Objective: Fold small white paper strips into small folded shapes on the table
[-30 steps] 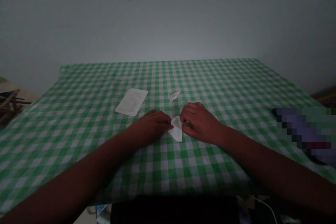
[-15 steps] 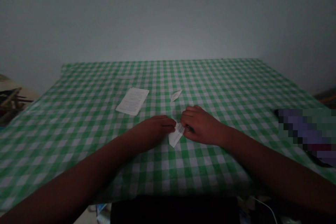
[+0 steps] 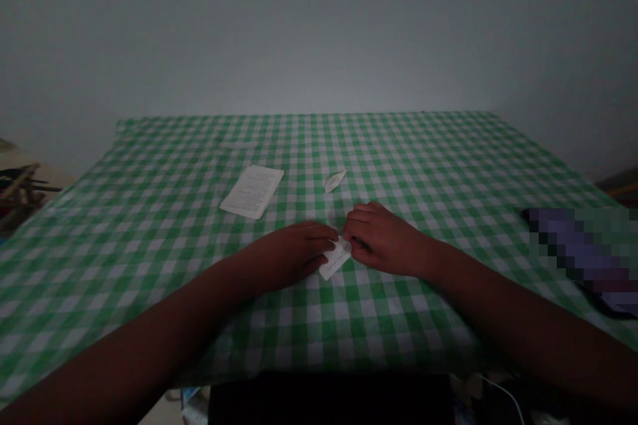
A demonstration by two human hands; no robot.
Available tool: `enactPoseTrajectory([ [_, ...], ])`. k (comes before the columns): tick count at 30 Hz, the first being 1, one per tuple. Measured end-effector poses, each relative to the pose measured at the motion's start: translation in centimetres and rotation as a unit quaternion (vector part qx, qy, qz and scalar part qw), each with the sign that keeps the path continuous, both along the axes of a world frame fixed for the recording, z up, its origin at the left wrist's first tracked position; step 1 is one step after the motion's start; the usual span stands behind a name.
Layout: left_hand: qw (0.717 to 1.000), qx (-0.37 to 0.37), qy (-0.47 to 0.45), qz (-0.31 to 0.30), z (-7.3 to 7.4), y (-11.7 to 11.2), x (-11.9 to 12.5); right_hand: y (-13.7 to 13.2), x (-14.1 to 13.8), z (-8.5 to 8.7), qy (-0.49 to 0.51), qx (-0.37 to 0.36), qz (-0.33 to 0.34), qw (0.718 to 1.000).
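Observation:
A small folded piece of white paper (image 3: 335,259) lies on the green-and-white checked tablecloth (image 3: 428,166) between my two hands. My left hand (image 3: 294,254) rests on the cloth with its fingertips pinched on the paper's left edge. My right hand (image 3: 381,239) is curled, its fingertips pinching the paper's upper right end. Part of the paper is hidden under my fingers.
A printed white sheet (image 3: 252,191) lies beyond my left hand. A small folded paper shape (image 3: 333,180) sits just behind my hands. A blurred dark object (image 3: 581,249) lies at the table's right edge. A plain wall stands behind the table; clutter (image 3: 17,186) shows at far left.
The folded paper has tilted and flattened, from standing nearly upright to lying low and slanted. Both hands drew slightly closer together on it.

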State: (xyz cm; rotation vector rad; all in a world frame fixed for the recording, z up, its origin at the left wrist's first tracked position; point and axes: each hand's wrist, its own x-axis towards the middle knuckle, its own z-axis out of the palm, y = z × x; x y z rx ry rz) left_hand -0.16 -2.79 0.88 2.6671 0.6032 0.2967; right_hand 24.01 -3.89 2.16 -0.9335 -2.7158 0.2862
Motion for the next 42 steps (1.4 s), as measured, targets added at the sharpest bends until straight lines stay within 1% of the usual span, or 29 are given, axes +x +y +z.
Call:
enactPoseTrajectory([
  [6,1.000,-0.023,0.002,-0.009,0.6,-0.2,0.0,-0.1,-0.1,0.3,-0.006,0.000,-0.012,1.000],
  [9,1.000,-0.017,0.010,-0.021,1.0,-0.4,0.1,-0.1,-0.1,0.4,-0.008,0.009,-0.024,1.000],
  [12,0.999,0.007,0.015,-0.032,1.2,-0.5,0.2,0.0,0.0,0.3,-0.011,0.015,-0.025,1.000],
  [15,0.999,0.039,0.021,-0.024,1.1,-0.5,0.2,0.0,0.1,0.2,-0.013,0.020,-0.027,0.999],
  [17,0.999,0.047,0.022,-0.017,0.9,-0.4,0.1,0.0,0.0,0.1,-0.012,0.016,-0.028,0.999],
  [20,0.999,0.037,0.014,-0.007,0.8,-0.5,-0.1,-0.1,0.0,0.0,0.001,0.003,-0.020,1.000],
  [27,0.999,0.028,0.013,0.010,1.2,-0.6,-0.1,0.2,0.1,-0.2,0.025,-0.006,-0.002,1.000],
  [34,0.999,0.024,0.017,0.026,0.8,-0.1,-0.3,0.0,0.0,0.2,0.024,-0.022,0.010,0.999],
  [39,1.000,0.012,0.003,0.023,0.6,-0.1,-0.3,-0.1,0.2,0.3,0.016,-0.007,0.010,1.000],
  [42,1.000,-0.007,-0.011,0.027,0.6,0.1,-0.5,-0.1,0.2,0.2,0.003,0.014,0.008,1.000],
])
